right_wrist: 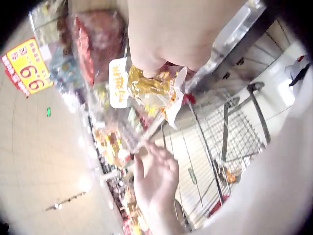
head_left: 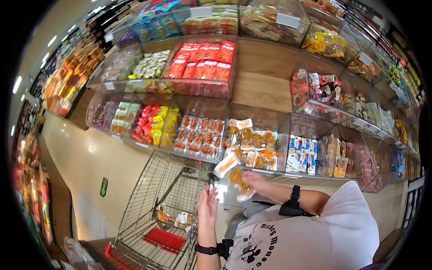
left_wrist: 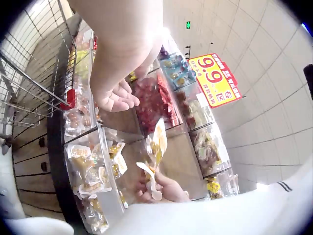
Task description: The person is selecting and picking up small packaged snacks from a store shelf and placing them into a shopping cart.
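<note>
In the head view my right hand (head_left: 255,181) pinches a clear food packet (head_left: 235,177) by its side, in front of the lower shelf. The packet has white ends with orange print, and golden-brown food shows through it. Its printed label (right_wrist: 118,83) faces up toward the right wrist camera. My left hand (head_left: 208,204) is raised beside the cart's right side, palm up, with loosely bent fingers and nothing in it. Similar packets (head_left: 258,139) fill the clear bin just beyond my right hand.
A wire shopping cart (head_left: 168,180) stands at the left, with a few packets (head_left: 173,217) inside and a red flap (head_left: 164,240). Tiered clear bins of snacks run across the front. Above them hangs a yellow price sign (left_wrist: 215,80).
</note>
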Demonstrator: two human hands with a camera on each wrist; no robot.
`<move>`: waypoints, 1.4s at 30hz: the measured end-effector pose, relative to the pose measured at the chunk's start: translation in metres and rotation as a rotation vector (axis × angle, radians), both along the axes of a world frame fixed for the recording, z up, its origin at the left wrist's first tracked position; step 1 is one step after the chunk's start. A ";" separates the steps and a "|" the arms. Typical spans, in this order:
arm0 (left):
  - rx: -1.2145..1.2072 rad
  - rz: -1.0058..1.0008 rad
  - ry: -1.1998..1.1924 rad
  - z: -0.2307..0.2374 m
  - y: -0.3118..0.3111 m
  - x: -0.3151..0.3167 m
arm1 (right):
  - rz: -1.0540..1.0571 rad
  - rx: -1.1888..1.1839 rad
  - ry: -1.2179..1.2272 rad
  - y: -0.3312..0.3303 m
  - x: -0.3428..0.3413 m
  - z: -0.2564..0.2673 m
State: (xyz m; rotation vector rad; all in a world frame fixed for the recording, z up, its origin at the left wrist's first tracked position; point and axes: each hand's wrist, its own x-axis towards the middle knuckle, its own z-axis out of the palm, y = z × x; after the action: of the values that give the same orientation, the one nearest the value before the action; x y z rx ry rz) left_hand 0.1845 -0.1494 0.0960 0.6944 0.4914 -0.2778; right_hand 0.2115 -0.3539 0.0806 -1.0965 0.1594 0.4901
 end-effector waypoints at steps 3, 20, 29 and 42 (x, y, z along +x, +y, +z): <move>0.036 -0.026 0.059 -0.019 -0.006 0.017 | -0.424 -0.113 0.119 -0.055 0.052 -0.032; 0.159 0.241 0.396 -0.076 0.015 0.013 | -0.616 -0.910 0.301 -0.146 0.155 -0.229; 0.381 0.249 0.376 -0.080 0.087 -0.014 | -0.547 -1.384 0.089 -0.114 0.142 -0.155; 0.798 0.243 0.788 -0.316 0.294 -0.110 | 0.802 -0.801 -0.657 0.232 0.091 -0.087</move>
State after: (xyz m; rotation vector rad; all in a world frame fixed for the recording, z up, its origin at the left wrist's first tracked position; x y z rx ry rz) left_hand 0.0749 0.1441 -0.2203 1.2862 1.4744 -0.1056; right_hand 0.3022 -0.1220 -0.0062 -2.0603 -0.7545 0.7698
